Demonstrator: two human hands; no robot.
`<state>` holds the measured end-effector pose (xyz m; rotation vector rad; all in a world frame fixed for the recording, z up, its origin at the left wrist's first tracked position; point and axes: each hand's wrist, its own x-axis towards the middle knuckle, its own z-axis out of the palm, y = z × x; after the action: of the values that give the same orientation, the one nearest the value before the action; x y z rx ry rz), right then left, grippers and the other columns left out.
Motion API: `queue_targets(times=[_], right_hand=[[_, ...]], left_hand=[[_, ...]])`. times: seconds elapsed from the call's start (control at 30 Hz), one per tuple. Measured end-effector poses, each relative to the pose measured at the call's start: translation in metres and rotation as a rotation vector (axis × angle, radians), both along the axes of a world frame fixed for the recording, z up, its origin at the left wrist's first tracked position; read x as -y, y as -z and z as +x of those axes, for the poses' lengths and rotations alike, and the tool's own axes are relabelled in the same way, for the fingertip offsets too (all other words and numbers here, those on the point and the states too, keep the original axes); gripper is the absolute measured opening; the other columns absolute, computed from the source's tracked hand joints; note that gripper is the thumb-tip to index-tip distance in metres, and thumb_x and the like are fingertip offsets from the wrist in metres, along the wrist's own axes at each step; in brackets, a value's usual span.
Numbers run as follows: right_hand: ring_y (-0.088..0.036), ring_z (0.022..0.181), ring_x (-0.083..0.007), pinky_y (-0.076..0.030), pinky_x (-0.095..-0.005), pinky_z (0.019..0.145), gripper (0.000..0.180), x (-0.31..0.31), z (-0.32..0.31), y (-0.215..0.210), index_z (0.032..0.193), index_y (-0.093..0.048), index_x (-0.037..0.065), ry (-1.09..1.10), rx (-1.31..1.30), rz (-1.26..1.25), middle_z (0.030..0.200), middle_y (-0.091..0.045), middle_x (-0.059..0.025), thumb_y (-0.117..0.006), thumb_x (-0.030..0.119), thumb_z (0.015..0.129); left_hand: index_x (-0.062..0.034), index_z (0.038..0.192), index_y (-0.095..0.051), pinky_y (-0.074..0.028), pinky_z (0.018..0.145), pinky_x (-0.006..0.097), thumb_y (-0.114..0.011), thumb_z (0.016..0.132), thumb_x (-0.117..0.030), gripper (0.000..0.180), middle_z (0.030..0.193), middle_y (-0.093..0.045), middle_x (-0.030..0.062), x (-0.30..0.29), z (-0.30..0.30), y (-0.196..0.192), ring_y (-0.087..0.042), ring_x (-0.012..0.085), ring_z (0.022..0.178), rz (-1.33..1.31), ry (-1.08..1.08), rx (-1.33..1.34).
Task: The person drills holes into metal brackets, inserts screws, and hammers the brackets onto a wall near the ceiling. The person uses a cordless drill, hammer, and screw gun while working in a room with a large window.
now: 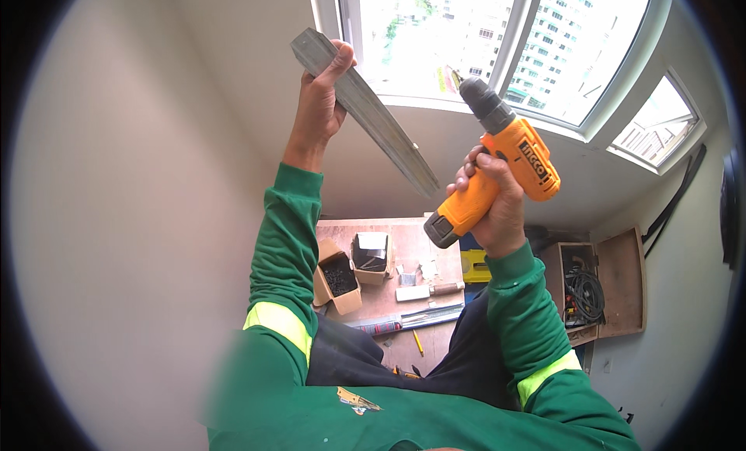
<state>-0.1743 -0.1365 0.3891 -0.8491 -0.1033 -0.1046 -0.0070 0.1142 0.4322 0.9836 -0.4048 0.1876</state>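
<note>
My left hand (324,94) is closed round a long grey metal channel (381,123) near its upper end. The channel slants down to the right, its lower end close to the drill. In my right hand (497,198) is an orange and black cordless drill (522,152), gripped by its handle with the chuck tilted up toward the window. A short bit (456,76) sticks out of the chuck. Drill and channel are apart, both raised above a wooden work surface (404,237).
On the work surface are an open carton of dark screws (339,276), a second small carton (371,257), a tool with a brown handle (430,291), a long metal tool (427,317) and a yellow pencil (418,343). An open wooden box (622,284) holds a coiled cable. Ahead is a window (513,55).
</note>
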Motion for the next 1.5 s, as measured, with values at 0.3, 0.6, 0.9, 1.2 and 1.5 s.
queue_targets(times=[0.3, 0.6, 0.9, 1.2, 1.5], right_hand=[[-0.067, 0.079, -0.0147, -0.059, -0.0381, 0.08, 0.024, 0.02, 0.012, 0.011, 0.114, -0.061, 0.007, 0.075, -0.04, 0.062, 0.091, -0.062, -0.0022, -0.073, 0.019, 0.097], [-0.066, 0.079, -0.0143, -0.058, -0.0384, 0.081, 0.025, 0.026, 0.015, 0.016, 0.115, -0.061, 0.006, 0.066, -0.067, 0.081, 0.091, -0.061, -0.0022, -0.073, 0.019, 0.097], [-0.068, 0.082, -0.0176, -0.059, -0.0402, 0.083, 0.028, 0.026, 0.018, 0.022, 0.117, -0.061, 0.005, 0.073, -0.092, 0.103, 0.092, -0.06, -0.0034, -0.074, 0.016, 0.094], [-0.068, 0.082, -0.0177, -0.059, -0.0402, 0.083, 0.029, 0.023, 0.017, 0.019, 0.118, -0.06, 0.005, 0.046, -0.098, 0.111, 0.093, -0.06, -0.0036, -0.073, 0.015, 0.094], [-0.066, 0.079, -0.0154, -0.058, -0.0386, 0.081, 0.027, 0.019, 0.014, 0.017, 0.116, -0.061, 0.005, 0.04, -0.109, 0.122, 0.093, -0.062, -0.0037, -0.074, 0.016, 0.095]], left_hand=[[-0.0154, 0.114, -0.068, -0.058, 0.077, 0.03, -0.086, 0.097, -0.034, 0.031, 0.098, -0.066, -0.0025, -0.012, 0.012, 0.013, -0.065, 0.0077, 0.089, -0.073, 0.123, 0.022], [-0.017, 0.108, -0.069, -0.06, 0.075, 0.03, -0.085, 0.097, -0.032, 0.025, 0.096, -0.067, -0.0036, -0.011, 0.013, 0.011, -0.066, 0.0072, 0.084, -0.152, 0.175, 0.003], [-0.0173, 0.107, -0.068, -0.058, 0.069, 0.028, -0.082, 0.1, -0.028, 0.019, 0.095, -0.068, -0.0033, -0.012, 0.016, 0.015, -0.068, 0.0103, 0.077, -0.177, 0.161, -0.062], [-0.0146, 0.111, -0.07, -0.058, 0.07, 0.027, -0.083, 0.099, -0.025, 0.021, 0.095, -0.067, -0.0026, -0.003, 0.003, 0.005, -0.067, 0.0074, 0.084, 0.017, 0.062, 0.069], [-0.0117, 0.109, -0.074, -0.057, 0.079, 0.03, -0.083, 0.099, -0.02, 0.016, 0.102, -0.069, -0.0005, 0.005, -0.003, 0.006, -0.067, 0.0113, 0.098, 0.069, 0.084, 0.075]])
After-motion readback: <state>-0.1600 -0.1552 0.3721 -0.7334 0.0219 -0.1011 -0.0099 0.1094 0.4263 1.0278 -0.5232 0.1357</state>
